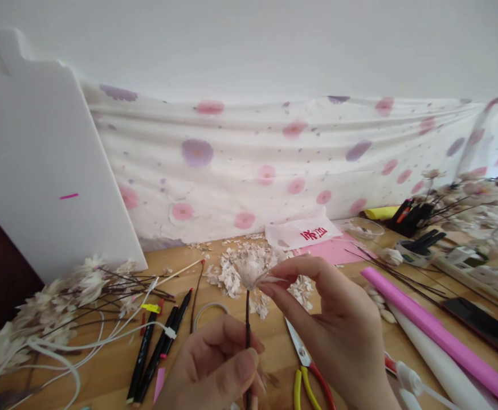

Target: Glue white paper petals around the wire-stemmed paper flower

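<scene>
Over the wooden surface [176, 270], the left hand [212, 364] grips a dark wire stem [247, 324], holding upright a pale artificial flower [249, 272], while the right hand [326, 307] pinches the flower's edge between its fingertips. Just below the right hand lie steel-bladed scissors [302, 356] with red and yellow handles. Loose pale petals [232, 273] scatter behind the flower. Further left rest black marker pens [155, 347], a tape roll [208, 316], and a bunch of stemmed flowers [61, 302] beside a white cable [61, 346]. To the right, a pink paper roll [441, 336] lies beside a white roll [437, 364]. Beyond, a white board [48, 171] leans against spotted floral cloth [249, 171] below a white wall [249, 45].
</scene>
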### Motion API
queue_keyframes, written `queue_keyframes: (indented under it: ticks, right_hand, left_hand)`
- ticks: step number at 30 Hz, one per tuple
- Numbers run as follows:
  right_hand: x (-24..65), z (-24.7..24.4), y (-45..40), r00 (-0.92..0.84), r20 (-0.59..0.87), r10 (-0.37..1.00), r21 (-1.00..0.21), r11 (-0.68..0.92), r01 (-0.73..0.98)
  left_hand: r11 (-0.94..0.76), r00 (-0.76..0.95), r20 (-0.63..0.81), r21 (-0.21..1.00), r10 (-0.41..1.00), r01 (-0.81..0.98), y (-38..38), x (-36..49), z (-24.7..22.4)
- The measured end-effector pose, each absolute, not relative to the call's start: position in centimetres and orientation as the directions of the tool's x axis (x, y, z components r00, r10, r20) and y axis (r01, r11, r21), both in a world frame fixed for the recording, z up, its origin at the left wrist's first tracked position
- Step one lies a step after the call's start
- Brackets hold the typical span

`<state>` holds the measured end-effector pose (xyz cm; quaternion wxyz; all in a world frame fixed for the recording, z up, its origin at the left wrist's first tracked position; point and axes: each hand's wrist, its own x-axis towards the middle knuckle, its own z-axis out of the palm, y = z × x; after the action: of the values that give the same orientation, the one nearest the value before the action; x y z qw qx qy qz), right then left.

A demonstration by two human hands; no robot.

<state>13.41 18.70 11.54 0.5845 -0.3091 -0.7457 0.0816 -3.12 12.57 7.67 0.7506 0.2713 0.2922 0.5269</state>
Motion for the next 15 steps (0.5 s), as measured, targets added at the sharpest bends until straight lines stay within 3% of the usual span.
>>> queue_keyframes:
  ticks: [9,15]
  right_hand:
    - [13.34,11.61,18.8,-0.141,0.846,0.515,-0.413,0.799,0.437]
    - [13.51,11.76,18.6,-0.098,0.841,0.532,-0.457,0.796,0.396]
  left_hand:
    - [0.307,0.296,-0.154,0.746,0.943,-0.59,12.58,-3.2,7.17]
    - [0.3,0.246,-0.19,0.763,0.951,-0.572,12.72,-2.99,7.89]
